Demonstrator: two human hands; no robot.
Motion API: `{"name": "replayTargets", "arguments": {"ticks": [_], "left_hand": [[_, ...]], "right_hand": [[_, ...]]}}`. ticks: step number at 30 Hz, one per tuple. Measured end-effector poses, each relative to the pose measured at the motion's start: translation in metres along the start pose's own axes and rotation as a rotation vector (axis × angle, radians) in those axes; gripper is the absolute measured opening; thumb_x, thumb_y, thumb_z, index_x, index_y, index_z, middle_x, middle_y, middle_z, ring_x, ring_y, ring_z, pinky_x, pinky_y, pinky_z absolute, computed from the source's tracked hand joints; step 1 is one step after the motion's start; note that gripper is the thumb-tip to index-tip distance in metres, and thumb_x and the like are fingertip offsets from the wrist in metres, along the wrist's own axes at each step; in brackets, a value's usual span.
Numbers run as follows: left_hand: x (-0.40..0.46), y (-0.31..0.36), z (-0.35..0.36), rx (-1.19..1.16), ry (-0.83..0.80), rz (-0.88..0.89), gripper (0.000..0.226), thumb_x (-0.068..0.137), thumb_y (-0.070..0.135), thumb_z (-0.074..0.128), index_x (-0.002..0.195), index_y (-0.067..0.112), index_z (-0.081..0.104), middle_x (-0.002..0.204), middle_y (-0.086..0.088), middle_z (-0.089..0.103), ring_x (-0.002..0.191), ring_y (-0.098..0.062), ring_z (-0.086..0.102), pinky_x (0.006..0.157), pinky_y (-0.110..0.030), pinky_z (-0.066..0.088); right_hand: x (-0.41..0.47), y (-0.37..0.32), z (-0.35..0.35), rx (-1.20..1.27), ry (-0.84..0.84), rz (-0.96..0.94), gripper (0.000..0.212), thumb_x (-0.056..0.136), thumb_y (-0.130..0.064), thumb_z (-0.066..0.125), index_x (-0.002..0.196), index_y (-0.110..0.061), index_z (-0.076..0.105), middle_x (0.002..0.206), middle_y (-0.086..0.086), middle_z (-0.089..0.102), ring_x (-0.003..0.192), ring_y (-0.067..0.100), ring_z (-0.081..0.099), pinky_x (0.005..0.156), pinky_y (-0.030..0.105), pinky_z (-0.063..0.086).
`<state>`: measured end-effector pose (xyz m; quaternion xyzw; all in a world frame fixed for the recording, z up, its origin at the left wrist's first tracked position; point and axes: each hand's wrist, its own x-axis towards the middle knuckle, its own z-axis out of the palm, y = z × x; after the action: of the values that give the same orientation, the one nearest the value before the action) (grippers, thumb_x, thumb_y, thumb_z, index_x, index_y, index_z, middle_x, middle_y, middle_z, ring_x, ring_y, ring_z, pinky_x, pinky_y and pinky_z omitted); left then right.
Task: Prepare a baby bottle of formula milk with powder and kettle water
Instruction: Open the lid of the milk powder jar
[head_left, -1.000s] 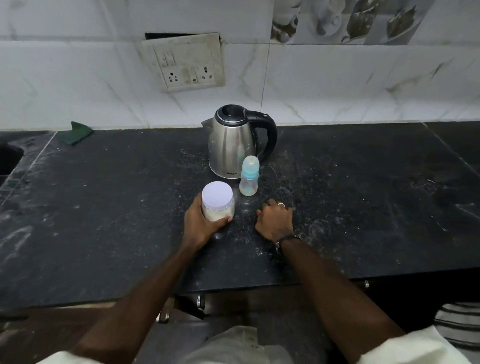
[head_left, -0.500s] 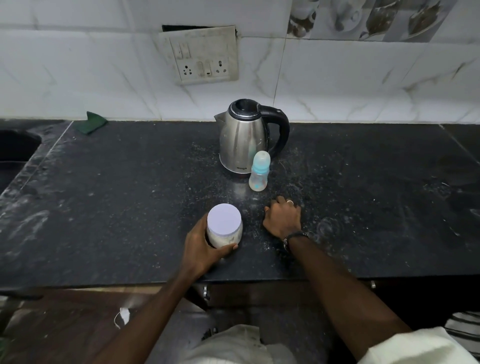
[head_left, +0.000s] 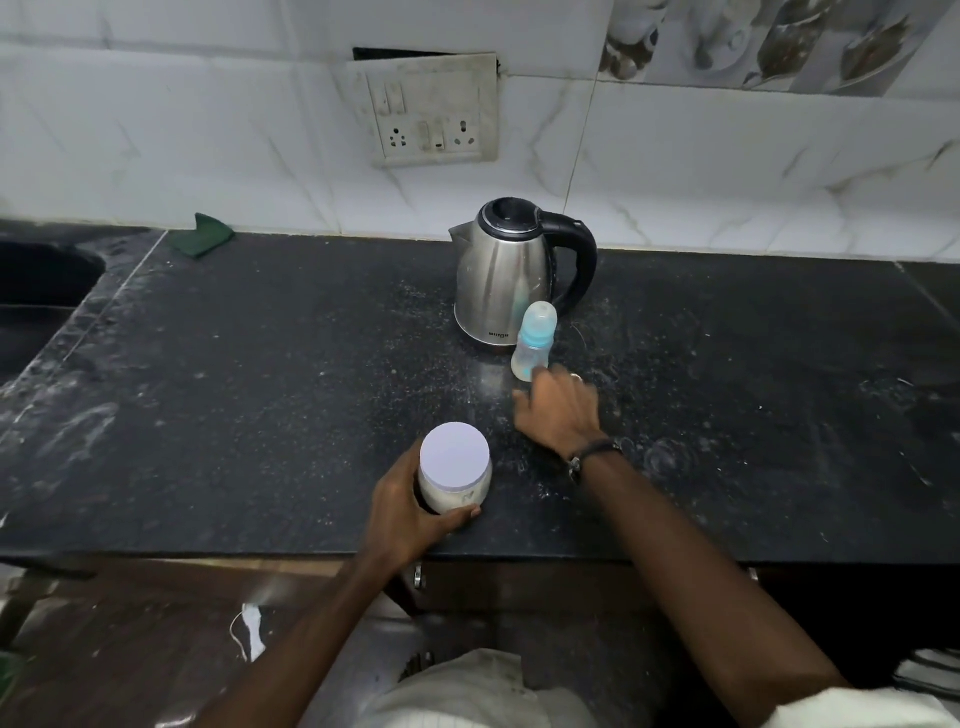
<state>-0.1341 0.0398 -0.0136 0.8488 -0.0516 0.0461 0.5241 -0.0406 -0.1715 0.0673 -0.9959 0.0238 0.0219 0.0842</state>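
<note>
Far left on the dark worktop (head_left: 234, 364), a green cloth (head_left: 203, 242) by the wall. Near the front edge, left hand (head_left: 410, 512) wrapped around the powder jar (head_left: 455, 475), fingers (head_left: 457, 516) gripping its side, white lid on. Farther back, steel kettle (head_left: 511, 275) upright, handle to the right. Just in front, baby bottle (head_left: 534, 343) standing capped. Right hand (head_left: 561, 410) blurred at the bottle's base; grip on it cannot be told.

Counting what I'm seeing on the counter

I'm counting one kettle (head_left: 504, 275), one baby bottle (head_left: 534, 343), one powder jar (head_left: 455, 473), one green cloth (head_left: 205, 236), one socket plate (head_left: 431, 109), two hands.
</note>
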Motion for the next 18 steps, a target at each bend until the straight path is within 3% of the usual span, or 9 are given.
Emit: {"name": "replayTargets", "arguments": {"ticks": [2,5,7,10,12,15,18], "left_hand": [[0.0,-0.001,0.001,-0.01,0.0,0.0,0.099,0.051,0.053,0.092,0.138,0.029,0.051,0.131,0.018,0.06,0.122,0.005,0.055,0.1,-0.01,0.044],[0.0,-0.002,0.002,-0.026,-0.008,-0.003,0.092,0.054,0.048,0.094,0.135,0.031,0.053,0.129,0.022,0.061,0.118,0.008,0.057,0.096,-0.009,0.046],[-0.001,-0.003,0.003,-0.003,0.0,-0.028,0.075,0.054,0.049,0.093,0.119,0.032,0.06,0.115,0.022,0.066,0.107,0.008,0.062,0.087,-0.012,0.051],[-0.001,-0.002,0.003,0.04,0.022,-0.069,0.049,0.05,0.054,0.087,0.089,0.037,0.063,0.091,0.019,0.069,0.088,0.006,0.066,0.075,-0.02,0.056],[0.0,-0.005,0.005,0.044,-0.001,-0.071,0.058,0.052,0.041,0.091,0.102,0.025,0.069,0.102,0.006,0.074,0.095,-0.004,0.069,0.084,-0.032,0.058],[0.002,-0.007,0.007,0.03,0.0,-0.052,0.088,0.056,0.016,0.096,0.134,0.004,0.057,0.13,-0.01,0.065,0.119,-0.02,0.062,0.103,-0.037,0.05],[0.003,-0.009,0.008,0.011,-0.005,-0.054,0.09,0.057,0.014,0.097,0.136,0.003,0.055,0.131,-0.011,0.065,0.121,-0.022,0.062,0.103,-0.04,0.05]], "right_hand": [[-0.01,-0.025,-0.021,0.113,0.009,-0.1,0.041,0.091,-0.053,0.051,0.095,-0.014,0.063,0.102,0.012,0.067,0.094,0.035,0.066,0.075,0.04,0.05],[-0.036,-0.058,-0.038,0.077,-0.026,-0.267,0.061,0.083,-0.076,0.042,0.067,-0.017,0.047,0.086,0.01,0.068,0.081,0.032,0.063,0.064,0.035,0.039],[-0.053,-0.072,-0.038,-0.035,-0.018,-0.387,0.066,0.081,-0.08,0.043,0.068,-0.016,0.048,0.089,0.014,0.069,0.083,0.033,0.064,0.064,0.033,0.032],[-0.064,-0.085,-0.031,-0.163,-0.005,-0.471,0.067,0.081,-0.076,0.051,0.091,-0.011,0.067,0.097,0.018,0.067,0.091,0.032,0.063,0.066,0.034,0.034],[-0.066,-0.088,-0.028,-0.21,-0.015,-0.476,0.064,0.082,-0.071,0.054,0.098,-0.011,0.069,0.098,0.018,0.066,0.091,0.03,0.061,0.066,0.034,0.038],[-0.063,-0.088,-0.028,-0.175,-0.05,-0.511,0.058,0.082,-0.063,0.059,0.099,-0.009,0.069,0.1,0.019,0.067,0.092,0.031,0.062,0.068,0.033,0.044],[-0.058,-0.086,-0.033,-0.129,-0.121,-0.54,0.056,0.079,-0.06,0.065,0.1,-0.008,0.067,0.103,0.022,0.065,0.095,0.034,0.062,0.072,0.036,0.048]]}}
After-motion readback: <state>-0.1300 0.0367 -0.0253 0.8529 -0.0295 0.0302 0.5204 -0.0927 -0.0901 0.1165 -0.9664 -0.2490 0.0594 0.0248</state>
